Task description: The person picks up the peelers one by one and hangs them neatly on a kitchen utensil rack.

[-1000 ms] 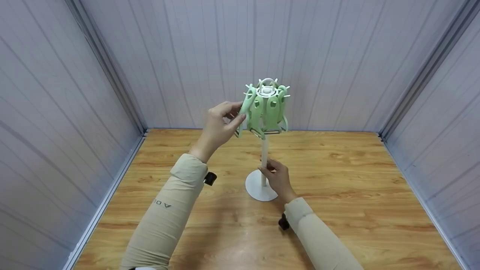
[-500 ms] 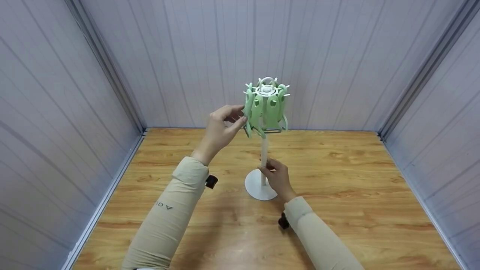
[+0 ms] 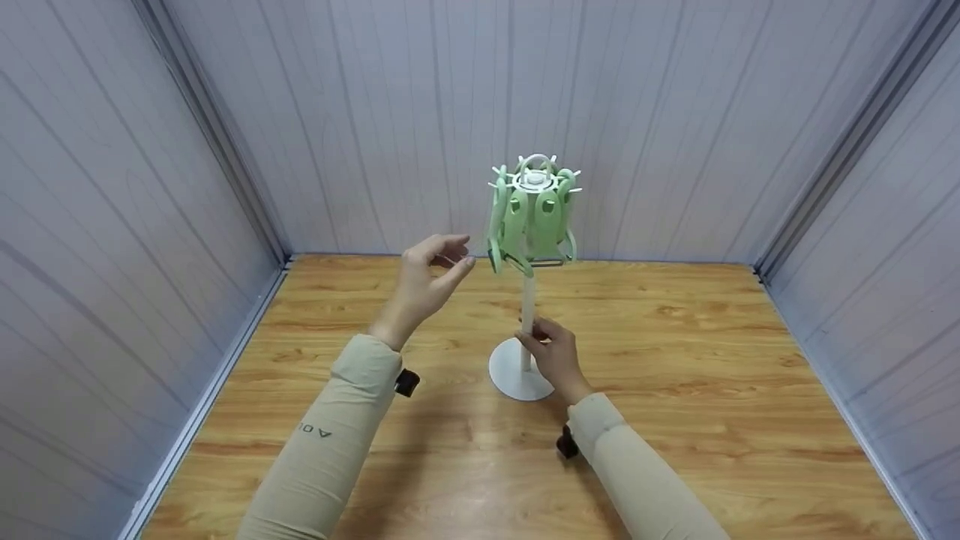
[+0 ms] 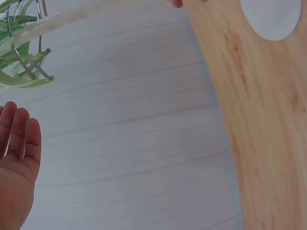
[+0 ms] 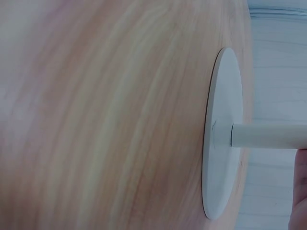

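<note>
A white stand with a pole (image 3: 529,296) and a round base (image 3: 505,369) stands upright on the table. Around its hooked top ring (image 3: 535,180) hang several light green peelers (image 3: 546,225), whose metal blades show at their lower ends in the left wrist view. My left hand (image 3: 426,281) is just left of the peelers, apart from them and holding nothing; its fingers (image 4: 32,139) are relaxed. Low on the pole, my right hand (image 3: 556,358) grips it between thumb and fingers. Only a small part of that hand (image 5: 299,191) enters the right wrist view, beside the pole.
The stand is on a wood-grain table (image 3: 675,360). Pale panelled walls rise behind it (image 3: 390,127) and at both sides, with metal trim in the corners. A black wrist camera (image 3: 407,382) sits by the left cuff.
My left hand has pushed a peeler in against the stand, let go of it and drawn back left and down. The peeler hangs with the others. My right hand has stayed on the pole.
</note>
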Tool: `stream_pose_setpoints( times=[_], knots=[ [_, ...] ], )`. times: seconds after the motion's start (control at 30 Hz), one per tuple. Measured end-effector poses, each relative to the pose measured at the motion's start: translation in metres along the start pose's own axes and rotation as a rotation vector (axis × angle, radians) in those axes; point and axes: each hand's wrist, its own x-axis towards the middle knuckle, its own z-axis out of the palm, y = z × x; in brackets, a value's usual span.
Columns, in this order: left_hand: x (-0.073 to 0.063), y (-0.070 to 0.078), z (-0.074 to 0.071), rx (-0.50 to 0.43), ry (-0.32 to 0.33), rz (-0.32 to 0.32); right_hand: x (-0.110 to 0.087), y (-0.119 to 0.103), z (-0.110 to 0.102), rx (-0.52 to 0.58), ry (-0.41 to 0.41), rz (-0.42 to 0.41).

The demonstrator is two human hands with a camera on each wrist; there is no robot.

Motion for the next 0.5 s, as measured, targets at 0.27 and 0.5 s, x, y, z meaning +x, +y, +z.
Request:
stream_pose_setpoints(
  times=[0.27, 0.5],
  knots=[
    [-0.025, -0.019, 0.000, 0.017, -0.003, -0.046, 0.000, -0.001, 0.000, 0.020, -0.015, 0.009],
    [-0.049, -0.036, 0.005, 0.021, -0.031, -0.100, 0.001, -0.005, -0.006, 0.013, -0.049, 0.033]
  ],
)
